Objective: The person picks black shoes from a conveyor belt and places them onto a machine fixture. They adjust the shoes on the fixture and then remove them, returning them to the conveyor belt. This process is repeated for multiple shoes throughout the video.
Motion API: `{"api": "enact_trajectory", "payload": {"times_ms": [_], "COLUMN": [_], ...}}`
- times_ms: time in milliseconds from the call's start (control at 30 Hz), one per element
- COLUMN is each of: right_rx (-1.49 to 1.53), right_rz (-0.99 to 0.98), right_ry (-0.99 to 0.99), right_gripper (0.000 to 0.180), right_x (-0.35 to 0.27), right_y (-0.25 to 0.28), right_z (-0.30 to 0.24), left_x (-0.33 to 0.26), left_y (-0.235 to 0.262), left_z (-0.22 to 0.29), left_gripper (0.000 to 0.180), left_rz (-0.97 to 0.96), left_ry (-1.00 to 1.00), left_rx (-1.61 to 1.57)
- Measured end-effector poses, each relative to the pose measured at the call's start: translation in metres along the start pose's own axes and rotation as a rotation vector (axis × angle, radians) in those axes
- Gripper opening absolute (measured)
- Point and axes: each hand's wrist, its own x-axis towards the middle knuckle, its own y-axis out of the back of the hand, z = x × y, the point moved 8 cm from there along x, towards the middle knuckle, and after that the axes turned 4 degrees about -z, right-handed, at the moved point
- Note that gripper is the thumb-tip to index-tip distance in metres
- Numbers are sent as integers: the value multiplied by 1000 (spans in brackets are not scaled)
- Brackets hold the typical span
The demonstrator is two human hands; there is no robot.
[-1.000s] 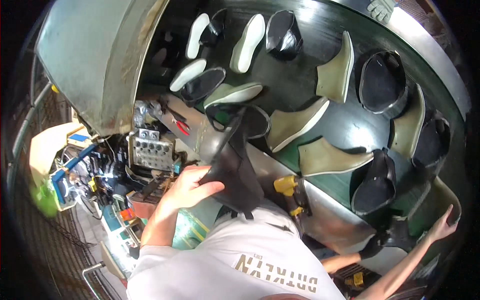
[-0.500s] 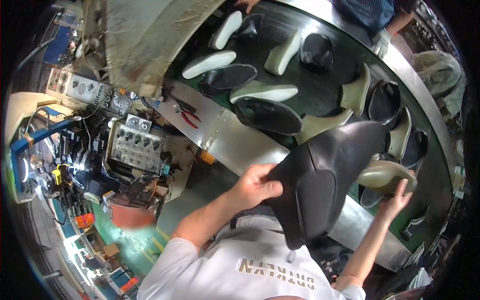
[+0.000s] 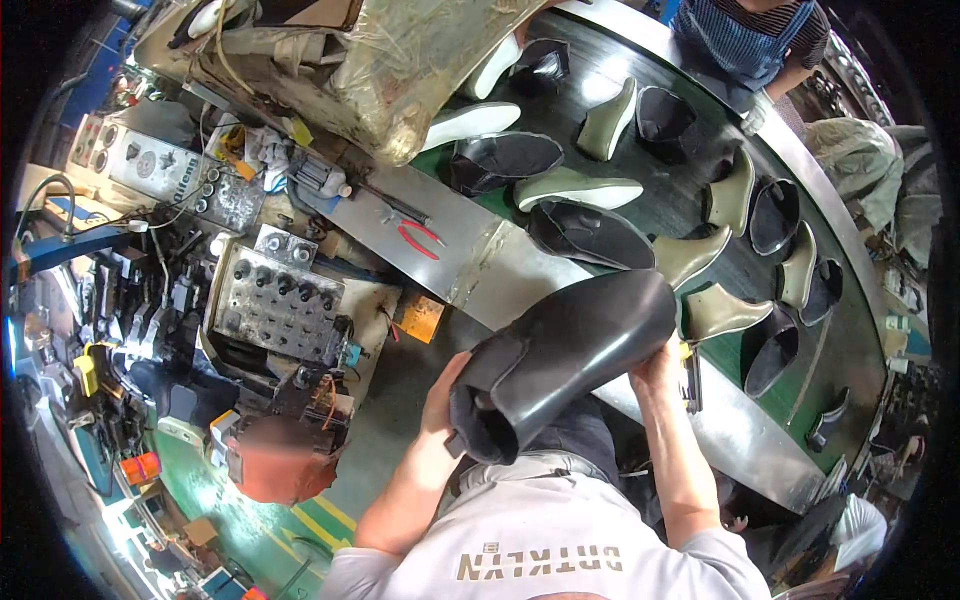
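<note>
Head view, boot: glossy black leather ankle-boot upper point(image 3: 585, 345), held before the silver metal ledge point(image 3: 730, 450), shaft opening toward the person.
Left hand point(image 3: 438, 410): gripping the shaft end, fingers partly hidden.
Right hand point(image 3: 656, 368): gripping the rounded toe end.
Dark green belt point(image 3: 800, 425): olive foot-shaped lasts point(image 3: 580, 189), other black uppers point(image 3: 592, 235).

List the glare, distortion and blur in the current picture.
Head view: a pale glare streak runs along the black boot upper; head view: the far metal rim bows into an arc, fisheye distortion, and the picture's corners go black; head view: the top of the red-orange block at lower left looks smeared, while the red-handled pliers look fairly crisp.
</note>
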Motion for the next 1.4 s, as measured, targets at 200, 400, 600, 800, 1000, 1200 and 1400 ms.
{"api": "enact_trajectory", "payload": {"times_ms": [200, 400, 600, 800, 1000, 1200, 1400], "right_rx": [-14, -216, -205, -137, -150, -313, -389], "right_rz": [86, -42, -295, -97, -76, -120, -406], "right_ry": [-165, -39, 138, 48, 74, -4, -126], "right_gripper": [36, 53, 53, 47, 43, 38, 39], "right_x": [-7, -9, 11, 26, 62, 87, 97], "right_y": [-25, -73, -65, -78, -68, -84, -134], "right_z": [42, 29, 22, 13, 6, -18, -5], "left_x": [10, -2, 9, 20, 44, 40, 66], "left_y": [78, 64, 33, 36, 50, 35, 24], "left_z": [-21, 1, 20, 6, -18, -39, -40], "left_gripper": [36, 41, 42, 41, 44, 37, 51], "left_rz": [-80, -180, -166, -62, 64, 152, -235], "left_ry": [89, -125, -392, -238, -12, 129, 118], "left_rx": [113, 588, 1080, 387, -97, 149, 423]}}
